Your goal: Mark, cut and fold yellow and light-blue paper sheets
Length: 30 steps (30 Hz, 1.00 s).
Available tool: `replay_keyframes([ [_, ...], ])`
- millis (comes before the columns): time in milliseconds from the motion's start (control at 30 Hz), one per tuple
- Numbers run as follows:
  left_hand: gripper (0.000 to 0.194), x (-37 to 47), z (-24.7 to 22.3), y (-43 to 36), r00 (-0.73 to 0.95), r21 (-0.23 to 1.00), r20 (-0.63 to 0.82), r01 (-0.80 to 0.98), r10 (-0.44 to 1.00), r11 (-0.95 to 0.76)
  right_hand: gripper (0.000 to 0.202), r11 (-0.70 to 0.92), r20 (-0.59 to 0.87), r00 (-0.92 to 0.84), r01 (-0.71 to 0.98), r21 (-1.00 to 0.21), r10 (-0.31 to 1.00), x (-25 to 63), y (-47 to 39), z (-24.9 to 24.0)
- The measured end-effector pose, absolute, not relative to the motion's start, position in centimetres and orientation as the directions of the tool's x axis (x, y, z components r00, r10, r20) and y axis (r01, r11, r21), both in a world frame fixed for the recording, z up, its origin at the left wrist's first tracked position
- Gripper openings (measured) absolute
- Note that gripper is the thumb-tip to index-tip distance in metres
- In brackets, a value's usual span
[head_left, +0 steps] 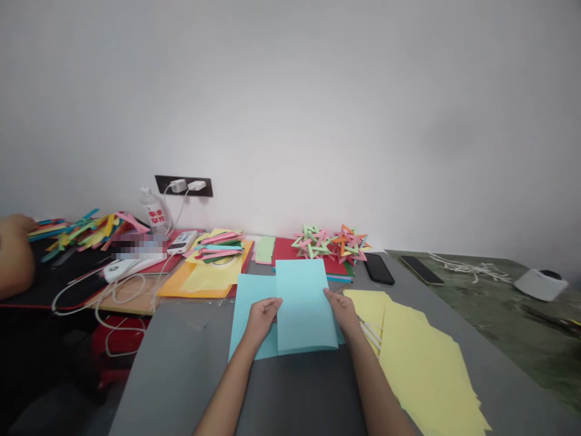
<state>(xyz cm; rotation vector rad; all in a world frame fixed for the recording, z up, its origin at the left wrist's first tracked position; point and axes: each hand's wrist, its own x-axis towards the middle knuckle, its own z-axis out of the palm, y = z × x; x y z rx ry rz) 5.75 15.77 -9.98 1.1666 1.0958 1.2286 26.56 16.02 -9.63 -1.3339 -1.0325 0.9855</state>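
Between my two hands is a folded sheet of light blue paper (304, 309), raised a little above the table. My left hand (263, 316) pinches its left edge, while my right hand (341, 307) grips the right edge. Under it, another light blue sheet (247, 297) lies on the grey table (181, 363) and sticks out to the left. Yellow sheets (422, 363) are fanned out beside my right forearm. White scissor-like handles (371, 333) show partly behind my right wrist; the rest is hidden.
Folded paper stars (313, 243) stand at the back near a black phone (379, 269). Paper strips (220, 247) lie on yellow and orange sheets at back left. White cables (120, 293) hang past the table's left edge. Another person's arm (16, 257) reaches in at far left.
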Motion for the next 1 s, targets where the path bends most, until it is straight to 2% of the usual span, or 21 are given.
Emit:
replay_keyframes([
  [233, 0.034, 5.6, -10.4, 16.0, -0.026, 0.993, 0.027, -0.113, 0.999, -0.030, 0.051, 0.016, 0.017, 0.195, 0.008, -1.000, 0.981, 26.7, 16.4, -10.2],
  [467, 0.033, 5.7, -10.0, 15.8, -0.025, 0.993, 0.033, -0.109, 0.999, -0.036, 0.050, 0.021, 0.024, 0.260, 0.016, -1.000, 0.965, 26.9, 16.4, -10.4],
  [600, 0.032, 5.7, -10.1, 15.8, -0.074, 0.992, 0.049, -0.115, 0.996, -0.058, 0.049, -0.010, -0.007, 0.201, 0.015, -1.000, 0.979, 26.7, 16.5, -10.5],
  [800, 0.029, 5.7, -10.2, 15.9, -0.130, 0.989, 0.067, -0.121, 0.989, -0.083, 0.049, 0.046, 0.061, 0.207, 0.077, -0.996, 0.976, 26.5, 16.4, -10.7],
  [1000, 0.027, 5.8, -10.3, 16.0, -0.228, 0.986, 0.089, -0.117, 0.970, -0.118, 0.049, 0.012, 0.014, 0.091, 0.020, -1.000, 0.996, 26.3, 16.3, -10.9],
])
